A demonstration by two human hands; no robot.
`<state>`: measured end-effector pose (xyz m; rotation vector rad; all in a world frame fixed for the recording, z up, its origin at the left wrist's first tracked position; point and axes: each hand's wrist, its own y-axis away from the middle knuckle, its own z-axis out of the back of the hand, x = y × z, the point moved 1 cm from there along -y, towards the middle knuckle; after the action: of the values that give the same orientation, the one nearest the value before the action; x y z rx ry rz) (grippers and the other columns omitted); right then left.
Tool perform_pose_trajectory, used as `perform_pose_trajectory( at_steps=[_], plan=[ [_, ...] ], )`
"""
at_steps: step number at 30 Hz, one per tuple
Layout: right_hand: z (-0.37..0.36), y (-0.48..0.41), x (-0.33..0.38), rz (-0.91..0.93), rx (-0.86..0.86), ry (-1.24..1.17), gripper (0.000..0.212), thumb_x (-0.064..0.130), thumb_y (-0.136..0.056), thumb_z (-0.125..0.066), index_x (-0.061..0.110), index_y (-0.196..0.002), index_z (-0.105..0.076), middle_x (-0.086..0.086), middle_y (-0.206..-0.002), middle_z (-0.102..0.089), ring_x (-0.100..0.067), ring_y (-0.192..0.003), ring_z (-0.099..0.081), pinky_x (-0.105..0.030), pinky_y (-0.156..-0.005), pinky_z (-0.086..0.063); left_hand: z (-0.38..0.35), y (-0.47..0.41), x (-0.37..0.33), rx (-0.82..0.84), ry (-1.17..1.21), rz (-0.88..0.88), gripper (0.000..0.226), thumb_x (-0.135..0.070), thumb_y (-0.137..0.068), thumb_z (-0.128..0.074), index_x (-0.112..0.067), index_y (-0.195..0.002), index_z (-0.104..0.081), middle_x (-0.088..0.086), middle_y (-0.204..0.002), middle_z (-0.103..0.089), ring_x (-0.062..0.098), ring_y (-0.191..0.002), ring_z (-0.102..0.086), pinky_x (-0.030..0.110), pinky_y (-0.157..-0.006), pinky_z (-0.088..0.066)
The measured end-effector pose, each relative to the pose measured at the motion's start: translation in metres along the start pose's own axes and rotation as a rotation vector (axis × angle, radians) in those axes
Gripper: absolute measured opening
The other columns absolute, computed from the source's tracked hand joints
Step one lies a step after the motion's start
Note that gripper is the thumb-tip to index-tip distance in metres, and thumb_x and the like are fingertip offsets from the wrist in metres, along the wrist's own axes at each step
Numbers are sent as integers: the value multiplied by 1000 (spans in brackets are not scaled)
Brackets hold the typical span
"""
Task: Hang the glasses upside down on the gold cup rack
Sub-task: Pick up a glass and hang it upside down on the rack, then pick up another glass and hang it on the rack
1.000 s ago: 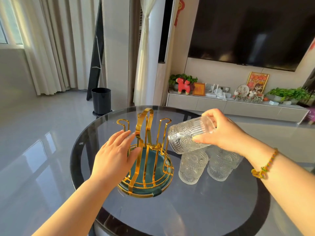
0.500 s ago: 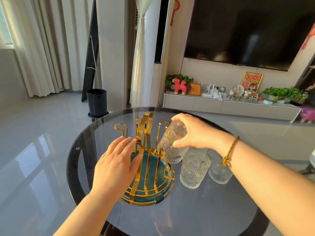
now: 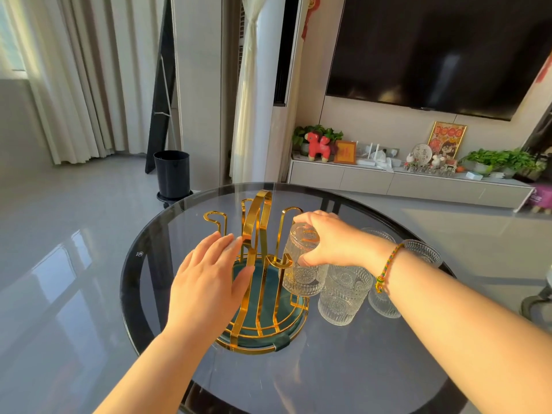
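Observation:
The gold cup rack [image 3: 258, 234] with a green base stands on the round glass table [image 3: 298, 383]. My left hand [image 3: 209, 279] rests flat against the rack's left side, fingers apart. My right hand [image 3: 331, 240] grips an embossed clear glass [image 3: 303, 279] by its base, mouth down, over a right-hand prong of the rack. Three more embossed glasses stand upright to the right: one in front [image 3: 343, 297], one partly behind my wrist [image 3: 382, 306], one farther back [image 3: 424, 252]; a further rim [image 3: 378, 233] shows behind my hand.
The table's dark rim [image 3: 131, 264] curves close on the left. Beyond stand a black bin [image 3: 172, 173], curtains, a low white cabinet [image 3: 403, 183] with ornaments and plants, and a wall television [image 3: 433, 49].
My right hand turned the glass from lying sideways to mouth down and lowered it over the rack's right prong. My left hand stayed on the rack.

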<state>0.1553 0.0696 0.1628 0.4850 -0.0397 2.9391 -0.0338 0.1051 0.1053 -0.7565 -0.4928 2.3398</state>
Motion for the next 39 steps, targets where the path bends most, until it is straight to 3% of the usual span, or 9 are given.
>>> perform_pose_trajectory(
  at_steps=[3, 8, 18, 22, 27, 31, 34, 36, 39],
  plan=[
    [-1, -1, 0, -11, 1, -6, 76, 25, -68, -69, 18, -132, -28, -7, -139, -34, -24, -129, -24, -34, -103, -27, -2, 0, 2, -13, -7, -23, 50, -39, -82, -46, -16, -126, -42, 7, -134, -49, 26, -132, -32, 42, -106, -22],
    [-3, 0, -1, -33, -16, -72, 76, 26, -68, -70, 20, -132, -29, -6, -141, -33, -24, -131, -23, -37, -104, -27, -5, -1, 2, -12, 0, -12, 50, -39, -84, -45, -18, -129, -37, 4, -140, -41, 22, -136, -21, 40, -109, -17],
    [-6, 11, -5, -19, -105, -121, 74, 27, -68, -69, 20, -131, -30, -7, -140, -32, -24, -129, -24, -38, -105, -26, 2, 2, 0, -13, 60, -4, 44, -32, -85, -47, -19, -127, -40, 4, -140, -41, 22, -135, -24, 42, -110, -18],
    [-7, 30, -14, 21, -260, -202, 68, 26, -69, -68, 20, -128, -34, -4, -137, -34, -21, -128, -25, -29, -101, -24, 12, 21, -4, -151, 207, -25, 29, -15, -80, -59, -10, -109, -58, 15, -117, -61, 33, -116, -50, 54, -93, -38],
    [-23, 65, -33, 48, -566, -317, 56, 17, -69, -69, 17, -119, -45, 3, -118, -43, -11, -113, -33, -6, -83, -17, 3, 51, -24, -184, 235, -152, 34, -27, -78, -42, -9, -95, -66, 9, -98, -70, 22, -101, -55, 45, -84, -42],
    [-42, 92, -61, -59, -778, -429, 49, 7, -67, -70, 9, -112, -50, 3, -108, -42, -16, -108, -39, -15, -91, -23, -24, 66, -41, -85, 199, -206, 23, -20, -74, -53, -13, -90, -68, 4, -94, -72, 22, -95, -64, 43, -81, -48],
    [-58, 109, -88, -189, -987, -444, 49, 3, -65, -71, 3, -110, -49, -9, -107, -49, -27, -104, -46, -26, -92, -30, -51, 75, -51, 22, 219, -204, 20, -10, -70, -63, -13, -88, -68, 2, -93, -72, 19, -91, -66, 42, -76, -53],
    [-69, 118, -107, -335, -1089, -477, 53, 5, -65, -71, 2, -113, -47, -18, -112, -50, -31, -102, -48, -24, -88, -31, -68, 77, -56, 75, 257, -170, 23, -3, -68, -69, -12, -89, -68, 4, -94, -72, 21, -90, -66, 41, -77, -53],
    [-85, 122, -135, -512, -1019, -545, 68, 11, -65, -73, 2, -123, -38, -22, -124, -44, -35, -113, -43, -32, -97, -31, -89, 78, -61, 151, 272, -153, 25, -3, -70, -66, -13, -94, -66, 6, -100, -70, 23, -93, -65, 38, -80, -51]
  ],
)
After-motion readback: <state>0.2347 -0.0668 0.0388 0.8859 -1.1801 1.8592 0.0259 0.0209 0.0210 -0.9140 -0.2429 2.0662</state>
